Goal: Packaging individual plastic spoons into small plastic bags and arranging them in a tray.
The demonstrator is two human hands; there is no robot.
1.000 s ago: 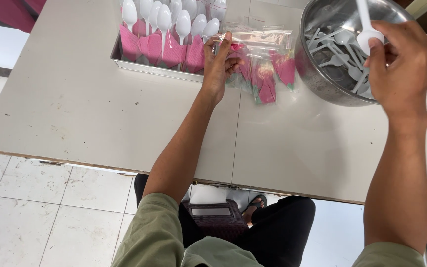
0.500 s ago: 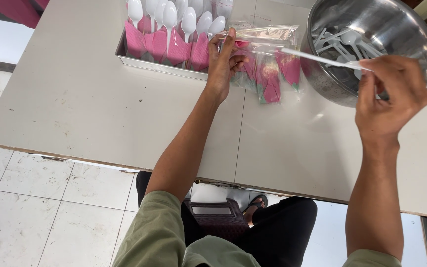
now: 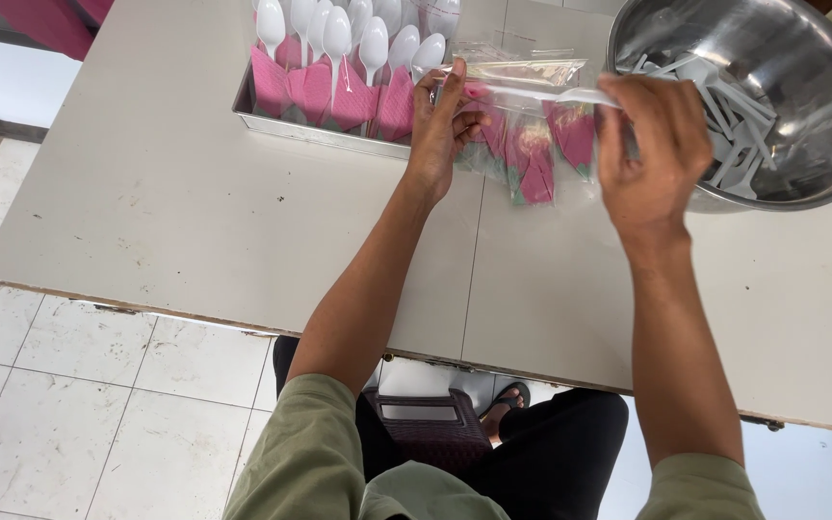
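At the upper middle of the frame, the left hand (image 3: 438, 125) pinched open a clear sleeve (image 3: 522, 72) while the right hand (image 3: 652, 144) gripped a white plastic spoon (image 3: 546, 94) entering it, seemingly mid-insertion; next, the spoon needed sliding fully inside beside the pink napkin (image 3: 532, 159).

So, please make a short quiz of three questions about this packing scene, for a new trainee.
1. True or false: the right hand holds a white plastic spoon over the table.
2. Where do the loose white utensils lie?
A. in the metal bowl
B. on the floor
C. in a cardboard box
3. Fill in: the left hand touches a clear ____ holding pink napkins.

Key:
1. true
2. A
3. bag. Packed spoons stand in the metal tray.
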